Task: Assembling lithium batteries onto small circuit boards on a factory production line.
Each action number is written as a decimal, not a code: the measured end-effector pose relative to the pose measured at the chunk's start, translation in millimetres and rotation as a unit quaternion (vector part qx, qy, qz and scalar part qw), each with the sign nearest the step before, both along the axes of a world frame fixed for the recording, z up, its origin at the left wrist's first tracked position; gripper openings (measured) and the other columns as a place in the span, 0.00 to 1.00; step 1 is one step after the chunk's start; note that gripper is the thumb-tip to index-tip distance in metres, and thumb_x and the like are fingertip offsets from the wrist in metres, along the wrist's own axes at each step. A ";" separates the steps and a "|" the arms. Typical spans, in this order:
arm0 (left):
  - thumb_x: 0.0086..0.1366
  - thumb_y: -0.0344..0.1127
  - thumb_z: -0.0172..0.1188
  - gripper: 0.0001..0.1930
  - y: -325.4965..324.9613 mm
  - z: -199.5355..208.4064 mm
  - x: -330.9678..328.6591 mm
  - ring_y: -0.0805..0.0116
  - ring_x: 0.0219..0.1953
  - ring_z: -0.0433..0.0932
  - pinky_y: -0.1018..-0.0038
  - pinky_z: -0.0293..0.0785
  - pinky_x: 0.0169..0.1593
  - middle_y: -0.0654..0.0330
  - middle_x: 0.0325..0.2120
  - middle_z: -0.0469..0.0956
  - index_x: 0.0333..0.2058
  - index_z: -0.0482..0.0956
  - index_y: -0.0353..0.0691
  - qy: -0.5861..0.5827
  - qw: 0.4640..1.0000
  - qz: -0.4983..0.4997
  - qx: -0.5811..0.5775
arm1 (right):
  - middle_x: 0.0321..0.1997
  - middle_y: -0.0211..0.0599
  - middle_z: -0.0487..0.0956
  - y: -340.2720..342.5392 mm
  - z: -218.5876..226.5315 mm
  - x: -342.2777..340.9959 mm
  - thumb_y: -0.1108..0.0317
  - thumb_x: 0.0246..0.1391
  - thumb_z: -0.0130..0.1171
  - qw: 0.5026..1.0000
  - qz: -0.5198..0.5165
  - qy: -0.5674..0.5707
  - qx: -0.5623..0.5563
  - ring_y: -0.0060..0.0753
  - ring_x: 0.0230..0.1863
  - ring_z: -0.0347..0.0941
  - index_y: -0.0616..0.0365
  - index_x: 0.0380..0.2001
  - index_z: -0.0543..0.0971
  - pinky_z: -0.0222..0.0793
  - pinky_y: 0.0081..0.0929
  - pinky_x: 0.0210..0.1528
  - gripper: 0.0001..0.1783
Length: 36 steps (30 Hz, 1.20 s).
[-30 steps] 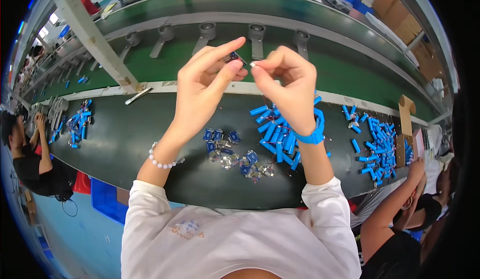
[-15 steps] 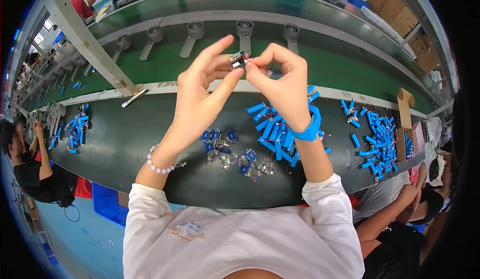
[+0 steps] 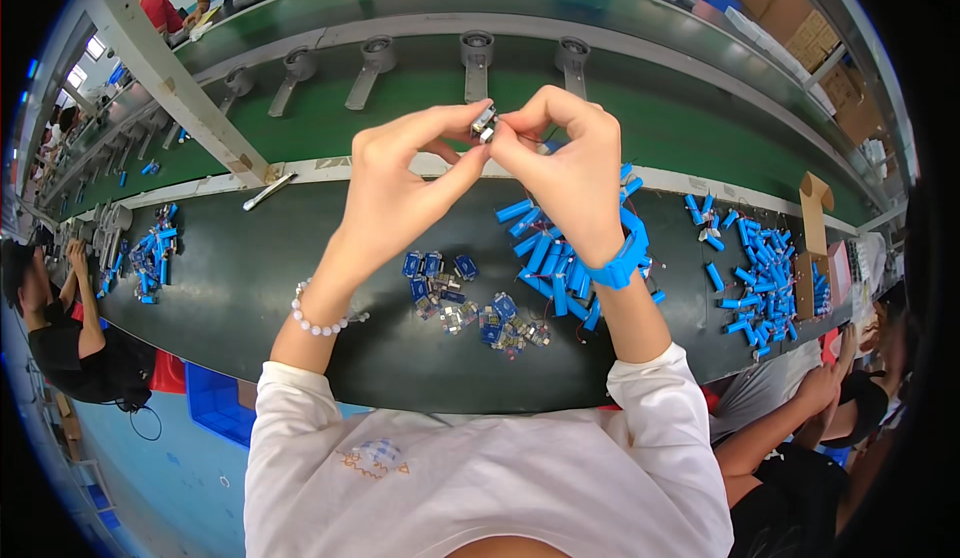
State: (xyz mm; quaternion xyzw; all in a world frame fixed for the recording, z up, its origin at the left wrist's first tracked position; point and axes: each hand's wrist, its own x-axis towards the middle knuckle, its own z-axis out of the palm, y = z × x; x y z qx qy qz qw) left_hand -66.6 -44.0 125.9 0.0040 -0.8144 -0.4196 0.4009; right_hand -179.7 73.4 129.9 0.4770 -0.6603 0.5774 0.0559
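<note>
My left hand (image 3: 400, 178) pinches a small circuit board (image 3: 484, 123) between thumb and fingers, above the green conveyor belt. Against the board's right side, my right hand (image 3: 565, 163) has thumb and forefinger pressed together; what sits in that pinch is mostly hidden, though thin wires show by the right fingers. Beneath the right hand and wrist lies a pile of blue cylindrical battery cells (image 3: 545, 255) with thin leads. Several small blue and clear-wrapped circuit boards (image 3: 432, 268) are spread on the dark table (image 3: 250, 298) between my forearms.
Grey fan-shaped housings (image 3: 477, 53) stand on the belt (image 3: 420, 88). At right, more blue cells (image 3: 762, 268) lie beside an open cardboard box (image 3: 805, 288). A white post (image 3: 170, 68) rises at left, near a pen-like tool (image 3: 270, 191). Co-workers sit on both sides.
The fingers of my left hand have closed in around the board, which has turned more upright. My right pinch stays against it. The grey housings have shifted left along the belt.
</note>
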 end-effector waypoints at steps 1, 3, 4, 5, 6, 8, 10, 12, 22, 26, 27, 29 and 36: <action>0.52 0.22 0.63 0.17 -3.9 1.3 -0.6 0.71 0.32 0.81 0.78 0.77 0.35 0.56 0.32 0.81 0.43 0.78 0.33 0.003 1.000 -0.015 -0.020 | 0.17 0.28 0.73 0.2 -0.2 -0.3 0.76 0.40 0.61 1.000 0.013 0.004 0.000 0.14 0.22 0.67 0.65 0.18 0.75 0.62 0.15 0.27 0.05; 0.51 0.22 0.63 0.16 -10.4 3.3 -0.3 0.71 0.31 0.81 0.79 0.77 0.33 0.57 0.31 0.81 0.41 0.79 0.33 0.004 0.999 -0.029 -0.040 | 0.17 0.28 0.74 -0.3 -0.5 -1.3 0.76 0.41 0.62 0.999 0.031 -0.009 0.000 0.14 0.23 0.68 0.65 0.19 0.75 0.63 0.15 0.28 0.05; 0.50 0.23 0.64 0.15 -13.0 4.0 0.6 0.71 0.30 0.81 0.79 0.76 0.33 0.57 0.30 0.81 0.40 0.79 0.33 -0.007 0.998 -0.040 -0.039 | 0.18 0.29 0.75 -0.8 -1.0 -1.6 0.76 0.41 0.62 0.999 0.049 -0.020 -0.001 0.14 0.24 0.69 0.66 0.20 0.76 0.63 0.15 0.29 0.05; 0.49 0.24 0.64 0.14 -15.6 4.0 1.1 0.72 0.29 0.81 0.80 0.76 0.32 0.58 0.30 0.81 0.38 0.79 0.33 -0.017 0.998 -0.051 -0.038 | 0.18 0.29 0.75 -1.1 -1.9 -1.8 0.76 0.41 0.62 0.999 0.049 -0.022 0.000 0.14 0.24 0.69 0.66 0.20 0.76 0.63 0.15 0.29 0.05; 0.49 0.24 0.64 0.14 -18.5 3.2 1.0 0.72 0.29 0.81 0.80 0.76 0.32 0.58 0.30 0.81 0.38 0.79 0.33 -0.018 0.998 -0.050 -0.036 | 0.19 0.29 0.75 -1.7 -2.4 -2.2 0.75 0.42 0.62 0.998 0.058 -0.026 0.002 0.15 0.25 0.69 0.66 0.20 0.76 0.64 0.15 0.30 0.05; 0.48 0.25 0.65 0.13 -23.5 0.2 0.2 0.72 0.28 0.81 0.79 0.76 0.33 0.58 0.29 0.81 0.36 0.79 0.32 -0.017 0.997 -0.063 -0.047 | 0.20 0.29 0.76 -1.6 -2.4 -1.6 0.75 0.42 0.62 0.997 0.068 -0.030 0.007 0.15 0.26 0.70 0.66 0.21 0.76 0.65 0.16 0.31 0.05; 0.48 0.25 0.65 0.13 -23.1 0.0 0.4 0.72 0.28 0.81 0.79 0.76 0.33 0.58 0.28 0.81 0.35 0.79 0.32 -0.015 0.997 -0.063 -0.048 | 0.22 0.30 0.77 1.2 1.9 0.3 0.75 0.43 0.62 0.993 0.085 -0.082 0.027 0.15 0.28 0.71 0.67 0.22 0.76 0.66 0.16 0.32 0.05; 0.48 0.25 0.65 0.12 -23.2 -0.2 0.1 0.71 0.28 0.81 0.79 0.76 0.34 0.58 0.28 0.81 0.34 0.79 0.32 -0.012 0.997 -0.066 -0.047 | 0.22 0.30 0.77 0.7 0.3 -0.4 0.76 0.43 0.62 0.992 0.091 -0.081 0.026 0.15 0.28 0.71 0.67 0.22 0.77 0.66 0.16 0.32 0.05; 0.48 0.25 0.64 0.12 -26.0 -6.1 1.7 0.73 0.29 0.80 0.78 0.77 0.37 0.60 0.27 0.80 0.34 0.79 0.31 -0.047 0.992 -0.110 0.024 | 0.24 0.31 0.78 3.3 -3.6 -1.0 0.75 0.44 0.62 0.983 0.130 -0.123 0.040 0.15 0.29 0.72 0.67 0.23 0.77 0.68 0.16 0.33 0.05; 0.51 0.27 0.64 0.13 -27.0 -7.5 -0.5 0.74 0.30 0.80 0.78 0.76 0.37 0.62 0.27 0.80 0.37 0.78 0.32 -0.083 0.986 -0.131 0.064 | 0.24 0.30 0.78 6.4 -2.4 -0.7 0.75 0.46 0.61 0.987 0.117 -0.098 0.052 0.15 0.29 0.72 0.67 0.24 0.77 0.68 0.16 0.33 0.05; 0.51 0.27 0.64 0.13 -28.9 -8.0 -1.7 0.74 0.30 0.80 0.78 0.76 0.37 0.62 0.27 0.80 0.37 0.78 0.32 -0.082 0.986 -0.131 0.066 | 0.25 0.30 0.79 5.7 -1.9 -2.6 0.74 0.46 0.62 0.983 0.114 -0.115 0.080 0.16 0.30 0.72 0.67 0.26 0.78 0.69 0.16 0.34 0.05; 0.53 0.29 0.64 0.12 -36.8 -9.2 -3.3 0.75 0.33 0.79 0.79 0.76 0.37 0.62 0.28 0.80 0.37 0.78 0.33 -0.109 0.980 -0.142 0.087 | 0.26 0.31 0.79 2.4 -2.5 -9.3 0.73 0.46 0.62 0.979 0.112 -0.132 0.111 0.16 0.31 0.72 0.66 0.27 0.78 0.69 0.16 0.35 0.06; 0.59 0.29 0.60 0.16 -107.7 -29.8 -11.5 0.71 0.41 0.79 0.79 0.75 0.42 0.56 0.37 0.80 0.45 0.76 0.29 -0.145 0.978 -0.003 0.149 | 0.35 0.40 0.82 3.5 -39.8 -68.6 0.67 0.43 0.64 0.967 0.009 0.101 0.235 0.35 0.36 0.78 0.59 0.38 0.81 0.71 0.28 0.41 0.16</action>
